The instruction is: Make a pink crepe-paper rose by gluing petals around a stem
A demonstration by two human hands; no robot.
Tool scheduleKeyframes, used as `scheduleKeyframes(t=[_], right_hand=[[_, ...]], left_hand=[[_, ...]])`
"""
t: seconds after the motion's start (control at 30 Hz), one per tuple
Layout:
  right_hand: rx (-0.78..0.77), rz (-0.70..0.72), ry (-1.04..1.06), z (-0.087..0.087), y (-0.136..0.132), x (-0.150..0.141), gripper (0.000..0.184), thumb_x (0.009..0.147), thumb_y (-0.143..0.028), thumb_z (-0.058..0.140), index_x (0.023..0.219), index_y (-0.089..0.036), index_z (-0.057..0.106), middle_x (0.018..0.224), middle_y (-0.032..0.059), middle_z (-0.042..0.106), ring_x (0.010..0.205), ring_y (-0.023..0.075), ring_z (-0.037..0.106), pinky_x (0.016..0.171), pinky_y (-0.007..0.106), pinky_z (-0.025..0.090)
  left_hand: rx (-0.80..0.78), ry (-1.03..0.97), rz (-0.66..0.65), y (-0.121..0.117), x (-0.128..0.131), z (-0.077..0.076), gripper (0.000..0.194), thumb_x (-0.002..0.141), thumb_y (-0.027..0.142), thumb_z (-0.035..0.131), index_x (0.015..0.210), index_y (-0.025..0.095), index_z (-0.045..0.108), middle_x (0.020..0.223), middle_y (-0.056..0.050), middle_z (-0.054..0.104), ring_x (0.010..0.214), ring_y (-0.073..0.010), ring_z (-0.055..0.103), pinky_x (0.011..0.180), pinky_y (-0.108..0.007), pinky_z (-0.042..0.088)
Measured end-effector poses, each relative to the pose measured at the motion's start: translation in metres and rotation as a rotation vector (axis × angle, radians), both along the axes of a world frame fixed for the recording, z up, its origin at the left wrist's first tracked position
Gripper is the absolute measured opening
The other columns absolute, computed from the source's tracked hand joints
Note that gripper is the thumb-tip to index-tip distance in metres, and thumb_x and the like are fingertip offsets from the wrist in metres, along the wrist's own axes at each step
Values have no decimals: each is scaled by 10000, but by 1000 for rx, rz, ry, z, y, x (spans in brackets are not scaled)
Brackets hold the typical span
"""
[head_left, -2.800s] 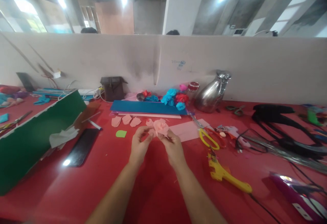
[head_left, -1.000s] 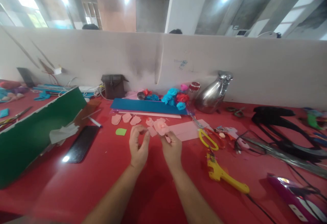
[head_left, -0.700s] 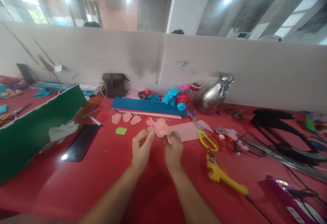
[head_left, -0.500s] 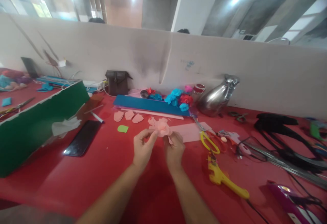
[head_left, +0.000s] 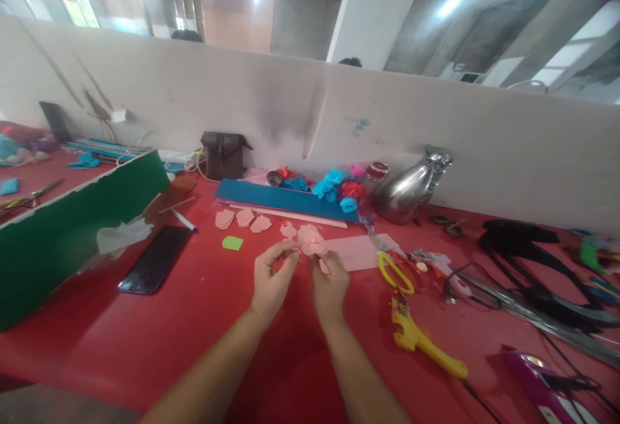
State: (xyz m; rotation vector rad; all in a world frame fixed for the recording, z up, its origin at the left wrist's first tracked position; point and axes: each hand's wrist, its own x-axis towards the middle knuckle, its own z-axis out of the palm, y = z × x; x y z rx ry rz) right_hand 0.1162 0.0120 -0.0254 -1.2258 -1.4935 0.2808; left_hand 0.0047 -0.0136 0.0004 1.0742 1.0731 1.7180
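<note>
A pale pink paper flower [head_left: 311, 239] with layered petals is held up in front of me. My right hand [head_left: 330, 284] is closed around its underside, the fingertips partly hidden by the bloom. My left hand [head_left: 275, 279] pinches at the flower's left edge with thumb and forefinger. Just behind lie a small pink petal piece [head_left: 287, 229] and a sheet of pink paper [head_left: 356, 251]. Small stacks of cut pink petals [head_left: 245, 217] and a lime green paper piece [head_left: 233, 243] rest on the red table to the left.
A yellow glue gun [head_left: 426, 340] and yellow-handled scissors [head_left: 394, 272] lie to the right. Farther back stand a metal jug [head_left: 409, 185] and blue and red paper flowers [head_left: 334, 185] on blue sheets [head_left: 281, 198]. A phone [head_left: 155, 259] and green board [head_left: 82, 237] occupy the left.
The flower has turned slightly, and a gap now shows between it and the petal piece behind. My left fingertips have shifted slightly at its edge; the right hand stays nearly in place.
</note>
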Motion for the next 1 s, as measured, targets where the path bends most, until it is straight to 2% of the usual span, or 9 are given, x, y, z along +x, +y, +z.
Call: scheduleKeyframes(t=[0.13, 0.3, 0.67, 0.87, 1.0], right_hand=[[-8, 9, -10, 0, 0, 0, 130, 812, -249, 520, 778, -210, 639, 738, 23, 630, 762, 197, 567, 693, 309, 428], [13, -8, -55, 1, -1, -1, 152, 817, -215, 502, 794, -212, 652, 752, 28, 636, 759, 190, 560, 696, 309, 420], [25, 21, -95, 0, -1, -1, 128, 830, -243, 536, 814, -214, 660, 726, 22, 629, 742, 186, 553, 715, 314, 415], [-8, 20, -22, -1, 0, -1, 135, 825, -254, 529, 792, -207, 651, 763, 32, 640, 761, 190, 567, 710, 316, 428], [-19, 8, 22, -1, 0, -1, 135, 809, -255, 532, 767, -204, 650, 742, 29, 641, 754, 189, 576, 702, 311, 438]], left_hand=[[-27, -60, -30, -2, 1, 4, 200, 785, 307, 575, 794, 138, 681, 605, -8, 589, 586, -109, 506, 595, -230, 412], [-70, -91, 7, -1, 1, 10, 254, 776, 360, 590, 674, 136, 653, 633, -16, 614, 628, -117, 527, 637, -236, 422], [-137, -180, -10, 4, 5, 8, 164, 692, 290, 677, 744, 135, 680, 663, -25, 660, 609, -113, 570, 654, -256, 467], [-106, -70, 19, 0, 6, 7, 185, 725, 302, 649, 819, 146, 676, 773, -50, 678, 713, -140, 592, 714, -264, 465], [-54, -27, 102, 1, 3, 4, 204, 798, 338, 562, 819, 153, 647, 727, -29, 636, 682, -125, 564, 670, -238, 449]])
